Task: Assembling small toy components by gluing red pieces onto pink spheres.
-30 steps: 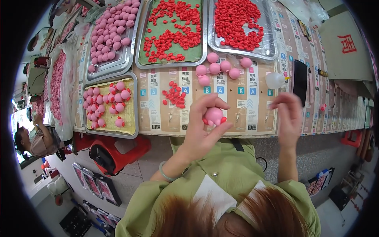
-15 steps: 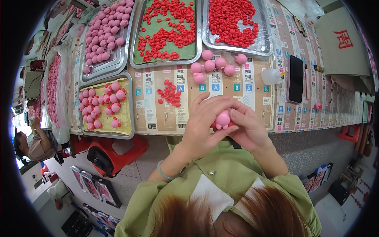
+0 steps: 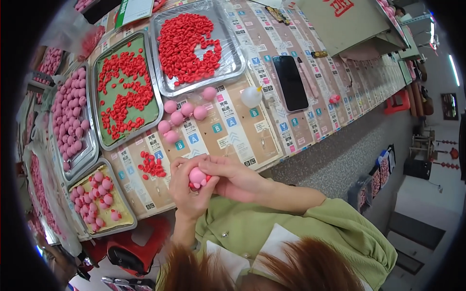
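Observation:
Both my hands meet over the table's near edge around a pink ball (image 3: 196, 175) with small red pieces under it. My left hand (image 3: 187, 194) cups the ball from below. My right hand (image 3: 233, 177) presses on it from the right with fingertips on top. A small pile of loose red pieces (image 3: 151, 165) lies on the cardboard just left of my hands. Several finished pink balls (image 3: 180, 115) sit in a loose group farther back.
Metal trays hold red pieces (image 3: 190, 41), red pieces on green (image 3: 125, 89), pink balls (image 3: 70, 116) and pink balls on yellow (image 3: 96, 196). A white bulb-shaped object (image 3: 251, 96) and a black phone (image 3: 290, 82) lie to the right. A red stool (image 3: 128, 247) stands below.
My right hand came in from the right and joined the left on the pink ball. The view tilted, so the table now runs diagonally.

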{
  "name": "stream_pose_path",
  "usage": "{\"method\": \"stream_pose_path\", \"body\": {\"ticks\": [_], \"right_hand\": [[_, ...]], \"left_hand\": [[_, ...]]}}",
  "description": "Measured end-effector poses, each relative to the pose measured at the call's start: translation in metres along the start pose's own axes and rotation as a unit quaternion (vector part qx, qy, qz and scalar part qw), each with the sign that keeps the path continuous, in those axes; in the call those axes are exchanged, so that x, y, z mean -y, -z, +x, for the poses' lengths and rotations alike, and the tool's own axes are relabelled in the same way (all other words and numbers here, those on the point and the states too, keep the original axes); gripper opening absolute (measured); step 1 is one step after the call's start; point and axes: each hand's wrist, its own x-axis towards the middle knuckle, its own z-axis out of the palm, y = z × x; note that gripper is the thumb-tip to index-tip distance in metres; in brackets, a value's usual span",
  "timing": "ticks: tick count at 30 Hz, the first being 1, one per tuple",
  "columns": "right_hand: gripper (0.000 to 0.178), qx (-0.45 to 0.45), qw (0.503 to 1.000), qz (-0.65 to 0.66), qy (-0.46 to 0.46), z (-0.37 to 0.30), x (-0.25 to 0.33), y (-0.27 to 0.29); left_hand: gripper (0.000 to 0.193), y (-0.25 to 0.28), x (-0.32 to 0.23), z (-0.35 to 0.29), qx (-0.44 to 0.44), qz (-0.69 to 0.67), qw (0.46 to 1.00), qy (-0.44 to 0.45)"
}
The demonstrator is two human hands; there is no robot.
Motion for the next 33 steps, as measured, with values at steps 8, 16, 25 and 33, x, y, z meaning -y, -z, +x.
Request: {"method": "stream_pose_path", "body": {"ticks": [8, 16, 25, 33], "right_hand": [[0.027, -0.221, 0.801, -0.406, 0.379, -0.033, 0.054, 0.020], [0.028, -0.517, 0.231, -0.751, 0.338, -0.140, 0.214, 0.213], [0.034, -0.328, 0.428, -0.724, 0.430, -0.022, 0.234, 0.108], [0.034, -0.205, 0.378, -0.832, 0.351, 0.065, 0.243, 0.097]], "left_hand": [[0.042, 0.015, 0.016, -0.009, -0.103, 0.007, 0.993, 0.062], [0.039, 0.058, 0.032, 0.000, -0.323, -0.115, 0.920, 0.192], [0.033, 0.115, 0.062, -0.020, -0.453, 0.091, 0.874, 0.148], [0.028, 0.196, 0.089, -0.040, -0.344, 0.268, 0.888, 0.146]]}}
